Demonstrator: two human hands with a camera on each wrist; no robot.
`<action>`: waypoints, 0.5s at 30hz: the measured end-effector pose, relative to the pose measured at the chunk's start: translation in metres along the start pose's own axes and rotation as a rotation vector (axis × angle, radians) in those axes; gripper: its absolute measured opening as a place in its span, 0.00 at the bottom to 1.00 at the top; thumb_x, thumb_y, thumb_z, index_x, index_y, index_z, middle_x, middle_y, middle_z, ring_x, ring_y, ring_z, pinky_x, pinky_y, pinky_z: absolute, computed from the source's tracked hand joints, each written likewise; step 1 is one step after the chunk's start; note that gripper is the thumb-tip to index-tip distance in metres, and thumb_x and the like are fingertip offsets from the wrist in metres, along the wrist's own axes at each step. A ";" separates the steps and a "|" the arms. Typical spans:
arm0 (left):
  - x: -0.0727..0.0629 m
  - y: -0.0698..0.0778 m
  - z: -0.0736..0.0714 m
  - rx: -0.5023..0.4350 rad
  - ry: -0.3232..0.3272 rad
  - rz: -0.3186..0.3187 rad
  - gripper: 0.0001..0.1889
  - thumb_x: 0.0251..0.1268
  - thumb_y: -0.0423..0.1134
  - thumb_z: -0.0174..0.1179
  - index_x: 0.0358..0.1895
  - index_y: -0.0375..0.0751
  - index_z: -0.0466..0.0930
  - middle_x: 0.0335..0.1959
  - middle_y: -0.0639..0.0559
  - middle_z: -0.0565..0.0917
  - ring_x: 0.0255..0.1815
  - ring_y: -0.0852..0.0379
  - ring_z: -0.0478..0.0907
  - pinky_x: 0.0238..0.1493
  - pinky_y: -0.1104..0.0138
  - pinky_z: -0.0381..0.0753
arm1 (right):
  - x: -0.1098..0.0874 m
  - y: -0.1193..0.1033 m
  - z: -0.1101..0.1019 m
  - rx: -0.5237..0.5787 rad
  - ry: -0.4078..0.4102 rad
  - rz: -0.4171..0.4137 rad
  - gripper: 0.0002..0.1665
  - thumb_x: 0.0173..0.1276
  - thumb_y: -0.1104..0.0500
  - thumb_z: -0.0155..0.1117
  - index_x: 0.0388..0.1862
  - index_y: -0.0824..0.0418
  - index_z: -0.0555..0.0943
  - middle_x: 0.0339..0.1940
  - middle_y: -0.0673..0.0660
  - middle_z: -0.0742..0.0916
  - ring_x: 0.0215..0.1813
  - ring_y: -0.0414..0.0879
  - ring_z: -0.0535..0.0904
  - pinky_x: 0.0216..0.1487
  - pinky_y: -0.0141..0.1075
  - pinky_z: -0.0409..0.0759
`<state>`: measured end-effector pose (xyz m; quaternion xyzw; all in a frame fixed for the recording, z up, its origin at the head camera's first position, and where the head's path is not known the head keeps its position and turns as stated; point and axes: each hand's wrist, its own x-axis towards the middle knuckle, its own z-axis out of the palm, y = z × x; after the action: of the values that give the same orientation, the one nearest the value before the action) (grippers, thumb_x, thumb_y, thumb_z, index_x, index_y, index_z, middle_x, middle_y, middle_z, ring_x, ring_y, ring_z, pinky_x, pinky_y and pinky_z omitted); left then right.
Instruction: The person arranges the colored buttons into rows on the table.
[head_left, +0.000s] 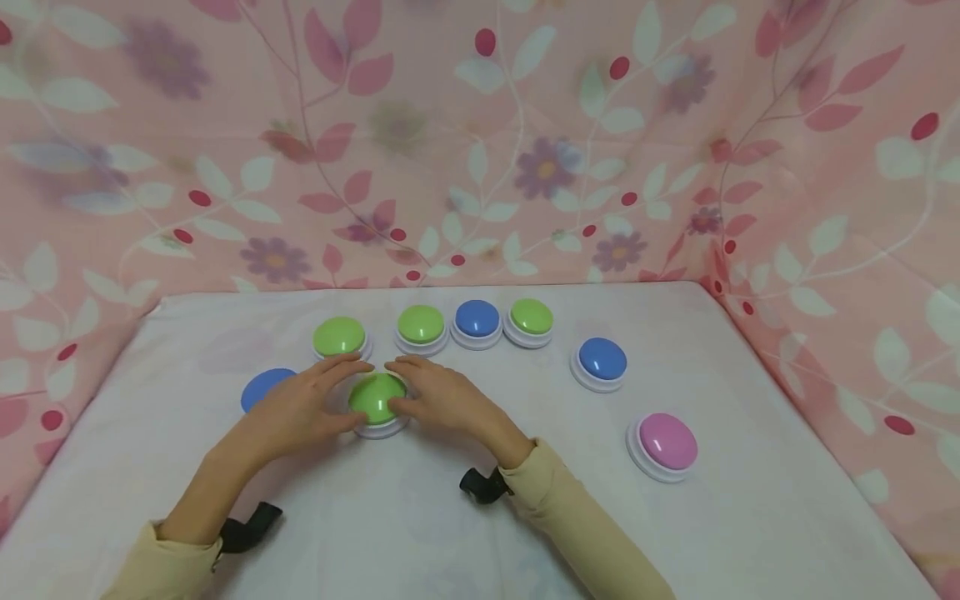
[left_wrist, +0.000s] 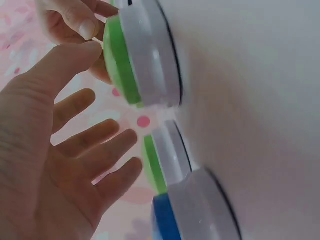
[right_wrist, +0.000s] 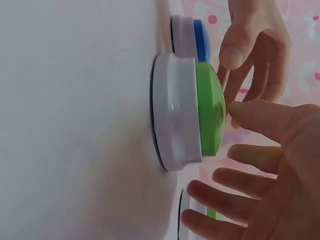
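Observation:
A domed green push button (head_left: 377, 398) on a white round base sits on the table between both hands. My left hand (head_left: 303, 404) is at its left side, fingers spread and gently bent. From the right, my right hand (head_left: 442, 396) reaches over the same button, its fingertips overlapping the dome's edge in the head view. In the left wrist view the left thumb tip lies right by the green dome (left_wrist: 120, 62). The right wrist view shows the right thumb tip close to the dome (right_wrist: 212, 110), other fingers extended. Neither hand grips anything.
A blue button (head_left: 266, 386) is partly hidden behind the left hand. Behind stand green (head_left: 339, 336), green (head_left: 421, 322), blue (head_left: 477, 317) and green (head_left: 532, 315) buttons. Further right are a blue (head_left: 602, 357) and a pink button (head_left: 668, 440). Floral cloth (head_left: 450, 167) surrounds the white-covered table (head_left: 375, 517).

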<state>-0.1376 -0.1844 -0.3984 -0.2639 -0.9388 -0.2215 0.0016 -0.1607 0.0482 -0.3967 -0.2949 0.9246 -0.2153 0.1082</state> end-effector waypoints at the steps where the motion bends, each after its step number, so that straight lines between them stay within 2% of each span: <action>1: 0.000 -0.001 -0.003 -0.009 0.012 -0.007 0.35 0.56 0.47 0.73 0.68 0.47 0.72 0.71 0.41 0.68 0.63 0.37 0.74 0.55 0.43 0.77 | 0.003 0.001 -0.001 0.016 0.013 0.000 0.35 0.73 0.47 0.61 0.75 0.54 0.67 0.74 0.54 0.71 0.73 0.47 0.69 0.70 0.41 0.69; 4: 0.002 -0.005 -0.011 0.000 0.056 -0.034 0.36 0.56 0.47 0.72 0.69 0.47 0.70 0.72 0.41 0.67 0.62 0.36 0.75 0.54 0.42 0.76 | 0.013 0.004 -0.004 0.068 0.063 -0.011 0.37 0.71 0.48 0.63 0.76 0.54 0.66 0.75 0.55 0.70 0.74 0.48 0.67 0.71 0.42 0.68; 7: 0.007 -0.011 -0.018 0.030 0.072 -0.080 0.39 0.57 0.48 0.72 0.72 0.48 0.66 0.74 0.41 0.63 0.64 0.33 0.72 0.55 0.38 0.74 | 0.025 0.007 -0.005 0.106 0.109 -0.042 0.38 0.70 0.49 0.64 0.76 0.54 0.64 0.76 0.55 0.69 0.75 0.47 0.66 0.72 0.41 0.66; 12: 0.019 -0.026 -0.031 0.044 0.042 -0.132 0.44 0.57 0.52 0.70 0.76 0.48 0.59 0.78 0.38 0.55 0.65 0.28 0.69 0.55 0.33 0.71 | 0.045 0.009 -0.007 0.157 0.137 -0.083 0.39 0.69 0.51 0.65 0.77 0.55 0.63 0.77 0.56 0.68 0.77 0.47 0.62 0.74 0.40 0.62; 15: 0.027 -0.037 -0.036 0.033 0.015 -0.142 0.48 0.57 0.54 0.71 0.77 0.46 0.56 0.77 0.34 0.53 0.64 0.25 0.68 0.55 0.32 0.70 | 0.056 0.009 -0.006 0.169 0.134 -0.072 0.39 0.70 0.51 0.65 0.77 0.54 0.64 0.77 0.55 0.67 0.78 0.46 0.60 0.75 0.39 0.61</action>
<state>-0.1828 -0.2141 -0.3778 -0.1949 -0.9586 -0.2076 -0.0026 -0.2116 0.0236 -0.3999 -0.3029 0.8970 -0.3158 0.0627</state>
